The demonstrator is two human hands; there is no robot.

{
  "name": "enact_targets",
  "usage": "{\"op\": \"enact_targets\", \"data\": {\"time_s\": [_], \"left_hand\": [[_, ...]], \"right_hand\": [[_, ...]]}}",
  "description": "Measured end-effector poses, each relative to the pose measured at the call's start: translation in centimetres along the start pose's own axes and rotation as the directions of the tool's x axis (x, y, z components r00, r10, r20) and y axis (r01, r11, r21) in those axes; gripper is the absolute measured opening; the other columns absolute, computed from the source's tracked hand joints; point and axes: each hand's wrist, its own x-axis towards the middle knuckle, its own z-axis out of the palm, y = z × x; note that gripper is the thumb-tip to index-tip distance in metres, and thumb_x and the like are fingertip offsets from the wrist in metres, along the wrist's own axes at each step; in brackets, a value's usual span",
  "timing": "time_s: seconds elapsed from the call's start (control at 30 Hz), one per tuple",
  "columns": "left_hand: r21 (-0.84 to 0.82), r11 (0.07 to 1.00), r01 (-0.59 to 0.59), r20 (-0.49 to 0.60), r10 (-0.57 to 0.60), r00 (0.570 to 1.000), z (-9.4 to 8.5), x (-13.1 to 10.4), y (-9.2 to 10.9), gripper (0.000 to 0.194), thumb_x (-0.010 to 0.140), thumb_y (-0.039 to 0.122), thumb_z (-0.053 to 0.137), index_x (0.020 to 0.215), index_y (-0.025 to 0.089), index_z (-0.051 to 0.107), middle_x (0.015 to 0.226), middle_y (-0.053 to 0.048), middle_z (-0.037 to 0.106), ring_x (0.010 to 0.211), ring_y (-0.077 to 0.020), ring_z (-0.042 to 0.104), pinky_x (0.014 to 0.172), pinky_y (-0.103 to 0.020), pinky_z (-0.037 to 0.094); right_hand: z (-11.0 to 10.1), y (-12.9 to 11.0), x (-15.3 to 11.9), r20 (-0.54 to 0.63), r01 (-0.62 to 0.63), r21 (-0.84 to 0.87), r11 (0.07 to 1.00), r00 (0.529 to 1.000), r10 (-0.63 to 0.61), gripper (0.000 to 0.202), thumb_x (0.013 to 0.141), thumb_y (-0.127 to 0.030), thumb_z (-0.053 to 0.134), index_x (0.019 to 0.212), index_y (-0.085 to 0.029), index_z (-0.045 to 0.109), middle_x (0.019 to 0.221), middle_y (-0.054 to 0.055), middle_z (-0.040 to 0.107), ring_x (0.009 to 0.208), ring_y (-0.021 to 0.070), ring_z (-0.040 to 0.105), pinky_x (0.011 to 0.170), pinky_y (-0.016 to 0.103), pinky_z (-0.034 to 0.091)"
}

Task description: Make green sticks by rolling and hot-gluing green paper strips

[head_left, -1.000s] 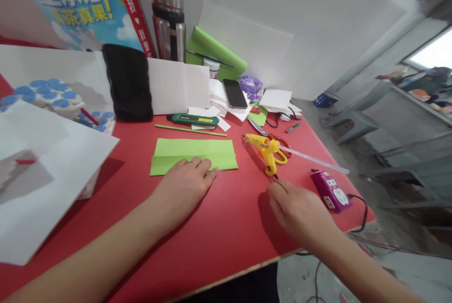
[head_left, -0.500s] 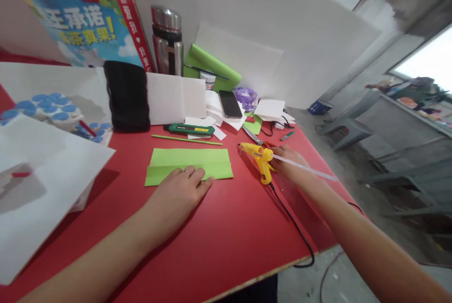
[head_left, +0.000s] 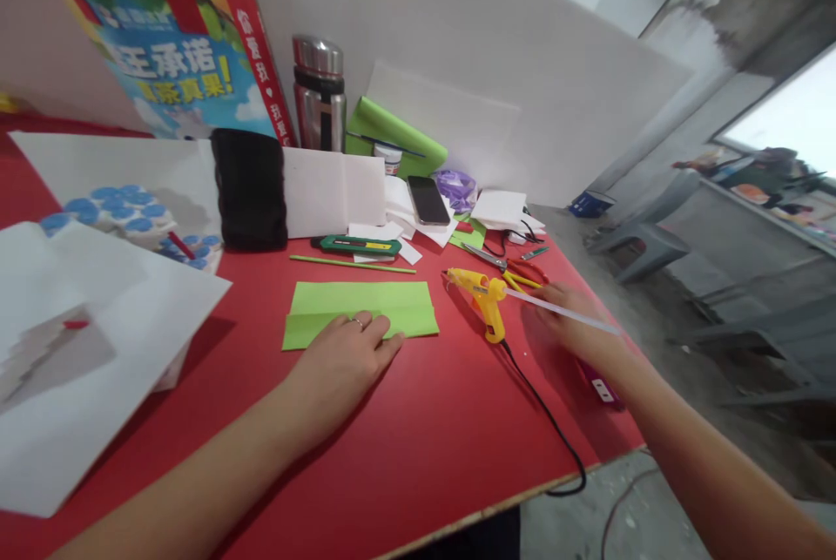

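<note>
My left hand (head_left: 349,360) lies on the lower edge of a folded light-green paper (head_left: 366,294), its fingers resting flat on it. Further right, my right hand (head_left: 575,325) is low over the table, fingers pointing left and partly hidden. A purple object with a white, dark-holed face (head_left: 604,387) shows under its wrist; whether the hand grips it is unclear. Left of this hand stands a yellow hot glue gun (head_left: 487,303) with a clear glue stick (head_left: 562,309) sticking out behind. Scissors (head_left: 483,257) lie just beyond, near red and yellow handles (head_left: 522,279).
Behind the paper lie a thin green strip (head_left: 353,265) and a green utility knife (head_left: 359,246). A phone (head_left: 428,200), a black case (head_left: 249,190) and a steel flask (head_left: 320,98) stand or lie further back. White board pieces (head_left: 150,281) occupy the left. The glue gun's cord (head_left: 545,412) crosses the front edge.
My right hand has drawn back to the right, away from the glue gun and the scissors' handles, uncovering them. The purple object has come into view. My left hand stays on the green paper.
</note>
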Motion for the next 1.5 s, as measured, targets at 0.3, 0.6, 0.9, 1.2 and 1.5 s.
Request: {"op": "enact_targets", "data": {"time_s": [0.3, 0.6, 0.9, 1.2, 1.5], "left_hand": [[-0.03, 0.999, 0.024, 0.036, -0.023, 0.999, -0.2, -0.1, 0.1, 0.048, 0.093, 0.001, 0.049, 0.136, 0.016, 0.066, 0.114, -0.017, 0.069, 0.101, -0.0323, 0.066, 0.081, -0.046, 0.054], [-0.041, 0.999, 0.002, 0.013, -0.001, 1.0, 0.2, -0.1, -0.4, 0.052, 0.086, -0.002, 0.05, 0.132, 0.017, 0.067, 0.112, -0.015, 0.069, 0.098, -0.0307, 0.063, 0.078, -0.043, 0.052], [-0.074, 0.997, 0.0, -0.032, -0.002, 0.999, 0.4, -0.2, -0.5, 0.049, 0.085, -0.002, 0.05, 0.126, 0.018, 0.068, 0.106, -0.014, 0.067, 0.092, -0.0285, 0.058, 0.073, -0.04, 0.046], [-0.244, 0.97, 0.02, -0.092, -0.043, 0.995, 1.2, -0.5, -1.4, 0.061, 0.082, -0.002, 0.052, 0.134, 0.027, 0.068, 0.097, -0.009, 0.059, 0.087, -0.0248, 0.052, 0.072, -0.037, 0.043], [-0.47, 0.879, 0.08, -0.089, -0.138, 0.987, 0.9, -0.9, -2.2, 0.051, 0.091, 0.0, 0.044, 0.124, 0.024, 0.073, 0.097, -0.008, 0.062, 0.091, -0.0217, 0.057, 0.077, -0.033, 0.047]], "right_hand": [[2.0, -7.0, -1.8, 0.072, -0.001, 0.221, 0.975, 0.997, -0.016, 0.032, 0.099, -0.05, 0.055, 0.085, -0.021, 0.058, 0.087, 0.006, 0.065, 0.077, 0.0221, 0.061, 0.069, 0.033, 0.046], [2.4, -2.4, 0.1, 0.036, -0.065, 0.147, 0.987, 0.998, 0.06, 0.035, 0.098, -0.051, 0.053, 0.079, -0.022, 0.057, 0.086, 0.007, 0.067, 0.084, 0.0246, 0.063, 0.073, 0.034, 0.045], [-2.3, -8.8, -5.6, -0.136, 0.067, -0.004, 0.998, 0.988, -0.067, 0.025, 0.105, -0.034, 0.05, 0.102, -0.02, 0.071, 0.099, 0.012, 0.072, 0.08, 0.0247, 0.069, 0.071, 0.037, 0.052], [1.7, -17.2, 2.3, 0.071, 0.204, 0.606, 0.769, 0.949, -0.308, 0.009, 0.091, -0.012, 0.073, 0.087, -0.019, 0.071, 0.09, 0.004, 0.073, 0.091, 0.0205, 0.063, 0.083, 0.033, 0.05], [3.3, -16.1, 2.1, 0.106, 0.153, 0.69, 0.708, 0.946, -0.307, 0.013, 0.095, -0.014, 0.068, 0.083, -0.021, 0.069, 0.086, 0.002, 0.071, 0.087, 0.0194, 0.06, 0.084, 0.035, 0.042]]}}
